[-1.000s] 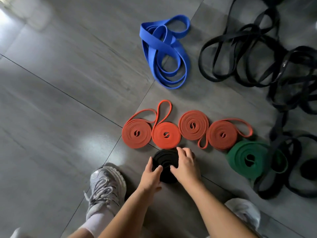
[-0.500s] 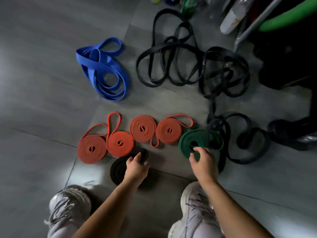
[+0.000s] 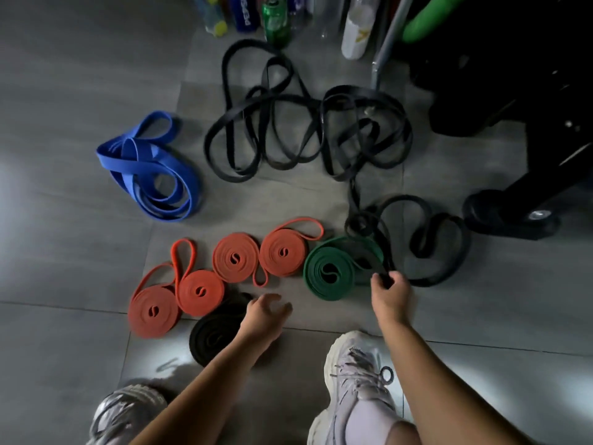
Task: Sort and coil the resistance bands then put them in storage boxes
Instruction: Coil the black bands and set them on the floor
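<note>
Several coiled orange bands (image 3: 237,256) lie in a row on the grey floor. A coiled black band (image 3: 213,337) sits in front of them, partly hidden by my left forearm. My left hand (image 3: 264,311) hovers just right of it, fingers relaxed, holding nothing. A coiled green band (image 3: 333,271) lies right of the orange row. My right hand (image 3: 390,289) pinches a loose black band (image 3: 426,239) where it crosses the green coil's right edge. More uncoiled black bands (image 3: 288,123) are tangled farther back, and a loose blue band (image 3: 150,168) lies at the left.
Bottles (image 3: 276,20) stand along the far edge. Black gym equipment with a round foot (image 3: 510,216) fills the right side, with a green roller (image 3: 430,20) above. My two shoes (image 3: 356,370) are at the near edge. No storage box is in view.
My left hand came off the coiled black band. My right hand moved right past the green coil and pinched a loose black band. The view shifted right and forward.
</note>
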Demonstrator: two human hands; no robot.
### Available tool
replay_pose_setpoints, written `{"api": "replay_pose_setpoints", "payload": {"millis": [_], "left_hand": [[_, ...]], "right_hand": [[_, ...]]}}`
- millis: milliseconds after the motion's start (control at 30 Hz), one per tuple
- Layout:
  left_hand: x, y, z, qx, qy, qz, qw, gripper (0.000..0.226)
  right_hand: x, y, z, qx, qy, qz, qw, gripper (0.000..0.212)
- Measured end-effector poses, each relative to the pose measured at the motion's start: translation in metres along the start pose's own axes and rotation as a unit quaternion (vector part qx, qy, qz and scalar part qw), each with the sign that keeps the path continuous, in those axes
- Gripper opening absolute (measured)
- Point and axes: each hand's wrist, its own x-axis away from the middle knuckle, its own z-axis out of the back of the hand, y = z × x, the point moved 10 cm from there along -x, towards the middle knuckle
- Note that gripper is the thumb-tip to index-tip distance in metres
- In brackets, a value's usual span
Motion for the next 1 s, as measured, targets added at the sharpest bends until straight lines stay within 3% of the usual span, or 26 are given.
{"api": "replay_pose_setpoints", "payload": {"millis": [67, 133, 233, 333, 433, 500, 533, 633, 733, 800, 900, 933, 1000], "left_hand": [[0.011, 0.001, 0.012, -0.028, 0.006, -0.012, 1.000, 0.029], [0.026, 0.011, 0.023, -0.030, 0.005, -0.025, 0.999, 0.021], [0.051, 0.044, 0.034, -0.028, 0.026, -0.063, 0.997, 0.024], [0.094, 0.111, 0.045, -0.012, 0.051, -0.179, 0.982, 0.022], [0.151, 0.187, 0.048, -0.042, 0.031, -0.292, 0.955, 0.049], [0.191, 0.234, 0.046, -0.084, 0.000, -0.366, 0.927, 0.071], [0.213, 0.256, 0.047, -0.094, -0.010, -0.406, 0.909, 0.072], [0.271, 0.305, 0.074, -0.087, 0.037, -0.477, 0.874, 0.043], [0.320, 0.337, 0.094, -0.139, 0.089, -0.526, 0.834, 0.026], [0.343, 0.347, 0.114, -0.082, 0.109, -0.529, 0.838, 0.017], [0.374, 0.349, 0.136, 0.103, 0.041, -0.511, 0.853, 0.013], [0.384, 0.351, 0.138, 0.153, 0.005, -0.509, 0.847, 0.012], [0.402, 0.354, 0.142, 0.256, -0.059, -0.506, 0.822, 0.014]], "right_hand": [[0.000, -0.014, 0.047, -0.017, 0.072, -0.004, 0.997, 0.029], [-0.002, -0.032, 0.082, -0.049, 0.080, 0.000, 0.996, 0.039], [0.002, -0.079, 0.106, -0.070, 0.000, 0.108, 0.992, 0.047], [0.034, -0.124, 0.124, -0.043, -0.101, 0.228, 0.967, 0.036], [0.075, -0.157, 0.159, -0.021, -0.169, 0.297, 0.939, 0.013], [0.102, -0.182, 0.192, -0.031, -0.201, 0.345, 0.917, 0.015], [0.114, -0.194, 0.212, -0.040, -0.201, 0.370, 0.906, 0.017], [0.145, -0.221, 0.266, -0.055, -0.178, 0.428, 0.885, 0.008], [0.172, -0.234, 0.298, -0.081, -0.165, 0.474, 0.861, 0.015], [0.177, -0.235, 0.315, -0.163, -0.154, 0.461, 0.859, 0.031], [0.178, -0.232, 0.315, -0.203, -0.146, 0.443, 0.861, 0.080], [0.181, -0.232, 0.307, -0.179, -0.157, 0.444, 0.864, 0.086], [0.181, -0.232, 0.296, -0.155, -0.151, 0.436, 0.874, 0.065]]}}
